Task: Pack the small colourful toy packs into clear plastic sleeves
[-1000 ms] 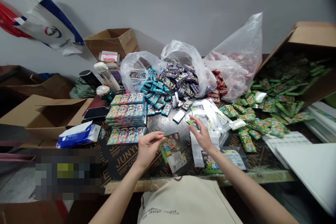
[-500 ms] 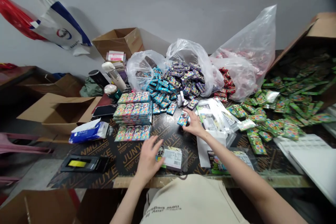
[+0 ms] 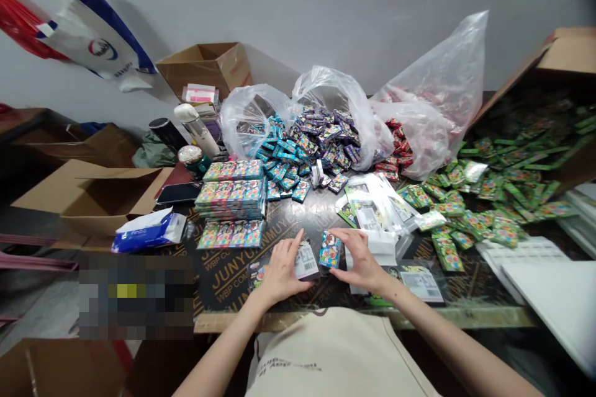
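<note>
In my right hand [image 3: 362, 259] is a small blue box [image 3: 329, 249] with colourful cartoon print, gripped between thumb and fingers at its right edge. It is just above or on the table, to the right of my left hand [image 3: 285, 268]; I cannot tell whether it touches the surface. My left hand lies over a printed packet [image 3: 306, 262] with a white barcode panel, thumb and fingers apart, hiding part of it. Left of that hand stand stacked rows of multicoloured small boxes [image 3: 230, 232]. Beyond both hands lies a heap of loose blue boxes [image 3: 282, 169].
Clear plastic bags spill purple boxes [image 3: 329, 136] and red boxes [image 3: 397, 152]. Green packs [image 3: 484, 223] pour from a tipped carton [image 3: 570, 53] at right. Printed packets [image 3: 372, 208] lie right of centre. An open carton [image 3: 112, 201], a blue-white pack [image 3: 148, 232] and bottles [image 3: 198, 130] stand at left.
My right hand has brought the blue box nearer to me, beside the printed packet. My left hand has moved right, further over the packet.
</note>
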Tool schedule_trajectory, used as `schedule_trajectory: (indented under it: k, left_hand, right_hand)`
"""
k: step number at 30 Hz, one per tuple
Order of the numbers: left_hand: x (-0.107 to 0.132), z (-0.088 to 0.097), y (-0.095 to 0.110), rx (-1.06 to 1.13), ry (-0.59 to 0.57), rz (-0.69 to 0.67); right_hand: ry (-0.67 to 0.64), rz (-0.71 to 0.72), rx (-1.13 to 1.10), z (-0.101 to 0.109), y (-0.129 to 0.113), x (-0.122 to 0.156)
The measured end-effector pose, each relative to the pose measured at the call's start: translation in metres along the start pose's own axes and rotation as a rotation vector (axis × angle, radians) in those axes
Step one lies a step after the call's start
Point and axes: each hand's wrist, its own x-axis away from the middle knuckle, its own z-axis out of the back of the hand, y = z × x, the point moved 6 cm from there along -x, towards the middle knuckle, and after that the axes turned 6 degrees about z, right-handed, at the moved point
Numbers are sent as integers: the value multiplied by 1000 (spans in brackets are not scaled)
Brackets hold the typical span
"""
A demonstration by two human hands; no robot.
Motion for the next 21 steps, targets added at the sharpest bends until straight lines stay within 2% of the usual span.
schedule_trajectory:
  k: [3, 9, 11, 14, 15, 18, 19, 21]
  left_hand:
    - [0, 4, 3, 36, 19, 16]
    - [0, 7, 5, 47, 13, 23]
    - [-1, 8, 4, 50, 22, 26]
    - [-1, 12, -1, 60, 65, 61]
    - [-2, 13, -3, 62, 76, 70]
    - [-3, 11, -8, 68, 74, 79]
    - [-3, 9, -9, 67, 69, 82]
    - [-3, 6, -13, 59, 61, 93]
  right_hand:
    - [-77, 62, -53, -6, -8, -2]
    - [-120, 116, -179, -10, -5, -9]
    - [-74, 99, -182, -10, -2, -10]
    - [77, 2, -164, -9, -2, -5]
    - [84, -15, -174, -12, -4, -3]
    - [-69, 63, -210, -29, -14, -9]
    - [-90, 89, -194, -30, -10, -16]
    - [10, 47, -84, -21, 15, -38]
